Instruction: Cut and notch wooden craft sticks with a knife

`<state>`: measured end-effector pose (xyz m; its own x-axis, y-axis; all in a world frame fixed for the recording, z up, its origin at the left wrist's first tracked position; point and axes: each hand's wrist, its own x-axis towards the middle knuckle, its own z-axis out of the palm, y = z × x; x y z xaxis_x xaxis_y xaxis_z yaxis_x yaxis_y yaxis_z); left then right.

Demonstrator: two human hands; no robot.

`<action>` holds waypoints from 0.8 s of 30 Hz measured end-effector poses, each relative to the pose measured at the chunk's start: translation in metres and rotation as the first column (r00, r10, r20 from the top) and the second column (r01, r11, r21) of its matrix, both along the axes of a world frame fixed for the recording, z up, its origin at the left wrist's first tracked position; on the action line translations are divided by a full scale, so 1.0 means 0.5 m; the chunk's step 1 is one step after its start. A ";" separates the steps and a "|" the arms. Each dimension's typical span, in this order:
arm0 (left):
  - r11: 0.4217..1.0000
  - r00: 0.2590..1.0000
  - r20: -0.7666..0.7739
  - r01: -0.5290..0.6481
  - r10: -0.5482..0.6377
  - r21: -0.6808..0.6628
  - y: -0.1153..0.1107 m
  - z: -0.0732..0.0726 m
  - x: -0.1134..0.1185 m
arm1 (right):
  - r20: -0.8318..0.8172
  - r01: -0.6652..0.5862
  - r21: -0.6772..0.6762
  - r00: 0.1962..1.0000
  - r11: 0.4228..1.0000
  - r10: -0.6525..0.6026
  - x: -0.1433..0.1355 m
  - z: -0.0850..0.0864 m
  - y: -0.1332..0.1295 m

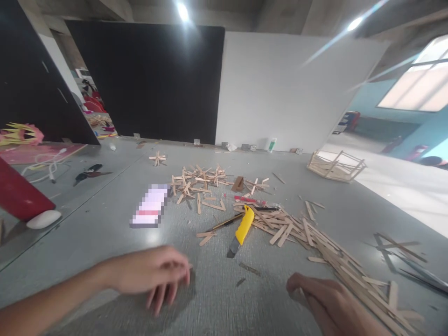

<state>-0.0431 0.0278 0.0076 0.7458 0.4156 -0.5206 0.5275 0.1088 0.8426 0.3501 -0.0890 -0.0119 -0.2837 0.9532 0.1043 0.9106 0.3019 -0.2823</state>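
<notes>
My left hand [154, 275] hovers low over the grey table, blurred by motion. Its thumb and index finger come together near a small pale tip, too smeared to identify; the other fingers hang down, curled. At the lower right, my right hand [325, 298] has its fingers pressed together, and whatever they hold, if anything, is hidden. A yellow utility knife [245, 227] lies beyond and between the hands. Past it, a pencil [224, 222] and a red pen-like tool [249, 200] rest near a pile of wooden sticks [280, 219]. Joined sticks [199, 179] cluster farther back.
A phone with a pixelated screen [151, 205] lies left of centre. Farther left are a red cylinder [23, 191], keys [89, 173] and a white cable [44, 165]. A wooden stick frame [336, 167] stands at the right back. Black and white panels [276, 88] border the table's back.
</notes>
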 end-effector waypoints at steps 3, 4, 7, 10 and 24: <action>0.956 0.950 0.188 -0.274 0.250 0.109 0.028 0.012 -0.002 | 0.013 0.019 0.010 1.000 1.000 -0.019 0.006 0.010 0.012; 0.944 0.935 0.222 -0.307 0.275 0.120 0.030 0.012 0.000 | 0.014 0.030 0.035 0.999 0.999 -0.030 0.010 0.013 0.019; 0.923 0.944 0.192 -0.310 0.269 0.229 0.017 0.007 0.012 | 0.060 0.037 0.158 0.997 0.987 -0.047 0.030 0.016 0.049; 0.893 0.968 0.097 -0.251 0.231 0.374 -0.005 -0.001 0.025 | 0.173 -0.024 0.234 0.985 0.972 -0.017 0.051 0.013 0.091; 0.867 0.980 0.019 -0.183 0.197 0.464 -0.016 -0.018 0.039 | 0.195 -0.083 0.165 0.980 0.983 0.050 0.017 0.055 0.174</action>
